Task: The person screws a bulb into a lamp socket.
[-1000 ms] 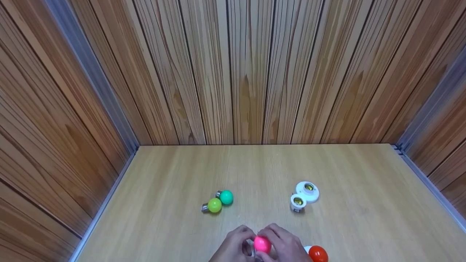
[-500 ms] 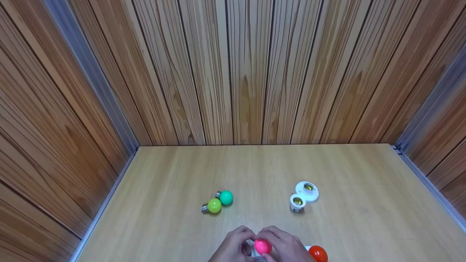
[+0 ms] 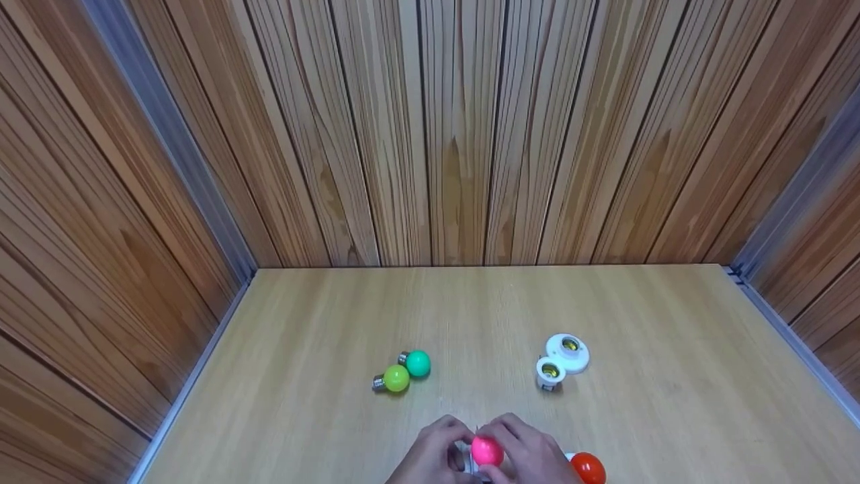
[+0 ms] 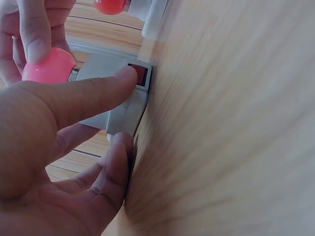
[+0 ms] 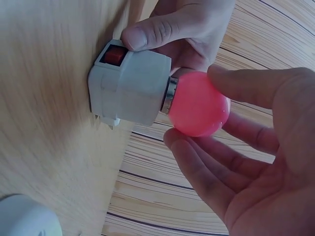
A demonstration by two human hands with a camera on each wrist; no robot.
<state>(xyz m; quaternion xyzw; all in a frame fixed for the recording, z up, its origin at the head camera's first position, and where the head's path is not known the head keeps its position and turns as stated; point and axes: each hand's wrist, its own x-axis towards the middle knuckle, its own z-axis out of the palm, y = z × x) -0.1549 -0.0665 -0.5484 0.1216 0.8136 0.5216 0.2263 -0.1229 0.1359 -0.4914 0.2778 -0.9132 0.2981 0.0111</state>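
At the table's front, my left hand (image 3: 435,450) grips a white plug-in lamp socket (image 5: 145,88) with a red switch (image 5: 114,55). The left thumb lies by the switch, and the socket's base is against or just over the tabletop. A pink bulb (image 3: 487,451) sits in the socket's mouth, with a strip of its metal screw base showing in the right wrist view. My right hand (image 3: 527,449) holds the bulb's round end between thumb and fingertips. How deep the thread sits inside is hidden.
A red-orange bulb (image 3: 588,468) in a white holder stands beside my right hand, partly hidden. Lime (image 3: 396,378) and teal (image 3: 418,364) bulbs lie farther back left. Two white sockets, one small (image 3: 550,372) and one round-based (image 3: 568,354), stand back right. Wood-panelled walls enclose the table.
The right fingers shift over the pink bulb, coming forward across it and then back. The bulb sits very slightly farther right. My left hand stays in place on the socket.
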